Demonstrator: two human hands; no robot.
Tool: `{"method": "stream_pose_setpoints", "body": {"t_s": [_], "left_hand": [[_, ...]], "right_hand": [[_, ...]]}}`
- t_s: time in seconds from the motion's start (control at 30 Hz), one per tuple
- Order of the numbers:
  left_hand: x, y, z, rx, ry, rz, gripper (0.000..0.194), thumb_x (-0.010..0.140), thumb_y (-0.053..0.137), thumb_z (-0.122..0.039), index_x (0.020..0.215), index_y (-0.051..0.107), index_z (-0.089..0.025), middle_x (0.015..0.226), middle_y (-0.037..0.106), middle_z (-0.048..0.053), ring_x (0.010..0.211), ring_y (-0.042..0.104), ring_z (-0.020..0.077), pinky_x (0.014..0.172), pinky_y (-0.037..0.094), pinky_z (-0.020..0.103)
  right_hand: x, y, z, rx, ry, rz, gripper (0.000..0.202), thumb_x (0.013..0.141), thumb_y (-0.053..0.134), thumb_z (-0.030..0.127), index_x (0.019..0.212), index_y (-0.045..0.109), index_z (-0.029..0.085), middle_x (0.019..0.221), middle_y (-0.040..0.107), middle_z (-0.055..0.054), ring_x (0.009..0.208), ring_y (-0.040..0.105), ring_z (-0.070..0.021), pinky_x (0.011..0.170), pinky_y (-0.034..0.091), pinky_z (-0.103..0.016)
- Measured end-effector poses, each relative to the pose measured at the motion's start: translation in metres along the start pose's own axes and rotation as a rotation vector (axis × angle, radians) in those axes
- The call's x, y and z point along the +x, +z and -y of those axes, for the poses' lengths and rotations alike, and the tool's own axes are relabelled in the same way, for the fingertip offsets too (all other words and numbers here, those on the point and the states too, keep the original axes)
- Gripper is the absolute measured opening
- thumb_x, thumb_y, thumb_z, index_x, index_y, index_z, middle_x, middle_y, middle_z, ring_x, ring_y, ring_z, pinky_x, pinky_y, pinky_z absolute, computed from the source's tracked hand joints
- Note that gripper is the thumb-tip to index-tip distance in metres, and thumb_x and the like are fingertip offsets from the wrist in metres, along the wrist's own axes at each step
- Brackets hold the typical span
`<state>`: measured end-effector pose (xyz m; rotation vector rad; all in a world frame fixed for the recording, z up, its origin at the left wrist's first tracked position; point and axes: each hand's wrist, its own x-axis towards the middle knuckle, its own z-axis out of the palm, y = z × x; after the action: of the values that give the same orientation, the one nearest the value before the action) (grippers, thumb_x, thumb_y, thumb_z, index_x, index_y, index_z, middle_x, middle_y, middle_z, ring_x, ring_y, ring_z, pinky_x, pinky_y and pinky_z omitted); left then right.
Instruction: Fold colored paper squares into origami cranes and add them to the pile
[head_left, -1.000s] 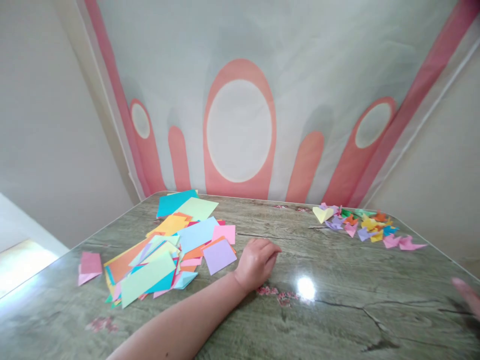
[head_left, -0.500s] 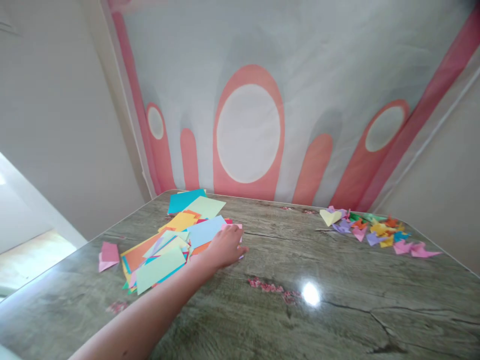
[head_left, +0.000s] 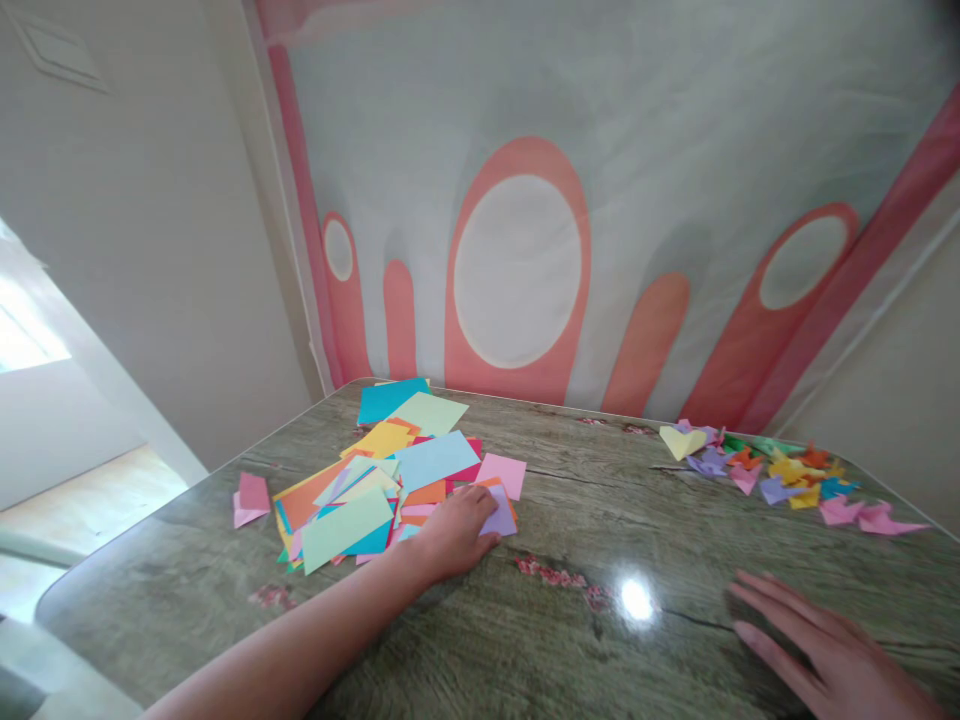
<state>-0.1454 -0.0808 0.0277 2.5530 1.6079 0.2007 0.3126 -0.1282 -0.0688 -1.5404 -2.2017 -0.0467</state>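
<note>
My left hand reaches across the right side of a loose pile of coloured paper. Its fingers are bent over the left edge of a small purple paper, with the thumb at the lower corner. An orange paper shows from under the purple one. Just beyond lies a pink paper square. A light blue sheet and a pale green sheet lie on the pile. At the lower right my right hand hovers over or rests on the table, fingers apart, holding nothing.
Several small folded paper figures sit at the right back of the wood-patterned table, beside a pale yellow paper heart. A folded pink paper lies left of the pile. A patterned backdrop hangs behind.
My left hand has drawn nearer, off the pink square and onto the purple paper. My right hand has come into view at the lower right. The view has shifted left.
</note>
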Motion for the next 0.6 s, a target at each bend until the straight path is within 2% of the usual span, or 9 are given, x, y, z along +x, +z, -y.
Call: {"method": "stream_pose_setpoints", "body": {"t_s": [0.07, 0.17, 0.27, 0.4, 0.6], "left_hand": [[0.001, -0.002, 0.002, -0.002, 0.024, 0.003, 0.029, 0.085, 0.052, -0.035, 0.107, 0.058, -0.017, 0.113, 0.060, 0.012, 0.110, 0.054, 0.0265, 0.094, 0.043, 0.038], [0.001, -0.003, 0.005, -0.007, 0.023, 0.013, 0.024, 0.090, 0.044, -0.033, 0.099, 0.059, -0.016, 0.103, 0.064, 0.011, 0.099, 0.059, 0.0234, 0.087, 0.046, 0.034], [0.000, -0.002, 0.007, 0.004, -0.002, 0.019, 0.026, 0.093, 0.036, -0.030, 0.092, 0.058, -0.016, 0.095, 0.065, 0.011, 0.088, 0.062, 0.0210, 0.080, 0.047, 0.031], [0.000, 0.001, 0.008, 0.029, -0.037, 0.021, 0.027, 0.095, 0.033, -0.030, 0.092, 0.055, -0.016, 0.091, 0.065, 0.010, 0.084, 0.063, 0.0203, 0.077, 0.047, 0.030], [-0.003, 0.001, 0.009, 0.046, -0.060, 0.016, 0.026, 0.095, 0.033, -0.031, 0.094, 0.053, -0.016, 0.090, 0.064, 0.010, 0.084, 0.063, 0.0225, 0.075, 0.047, 0.032]], "right_hand": [[0.026, 0.002, 0.037, -0.031, -0.104, 0.083, 0.039, 0.083, 0.056, 0.051, 0.118, 0.063, 0.035, 0.126, 0.062, -0.002, 0.115, 0.057, -0.0304, 0.092, 0.050, -0.049], [0.051, 0.000, 0.086, -0.024, -0.201, 0.114, 0.034, 0.087, 0.053, 0.047, 0.116, 0.065, 0.034, 0.126, 0.062, -0.001, 0.114, 0.058, -0.0272, 0.093, 0.050, -0.048], [0.063, 0.001, 0.115, 0.016, -0.266, 0.130, 0.032, 0.090, 0.051, 0.043, 0.116, 0.065, 0.030, 0.123, 0.064, -0.003, 0.111, 0.060, -0.0247, 0.093, 0.050, -0.045], [0.068, 0.014, 0.126, 0.051, -0.279, 0.121, 0.032, 0.090, 0.052, 0.039, 0.118, 0.063, 0.028, 0.124, 0.062, -0.005, 0.110, 0.060, -0.0235, 0.091, 0.051, -0.042], [0.068, 0.027, 0.119, 0.078, -0.256, 0.055, 0.032, 0.091, 0.050, 0.039, 0.120, 0.061, 0.029, 0.127, 0.059, -0.005, 0.115, 0.056, -0.0231, 0.095, 0.047, -0.044]]}}
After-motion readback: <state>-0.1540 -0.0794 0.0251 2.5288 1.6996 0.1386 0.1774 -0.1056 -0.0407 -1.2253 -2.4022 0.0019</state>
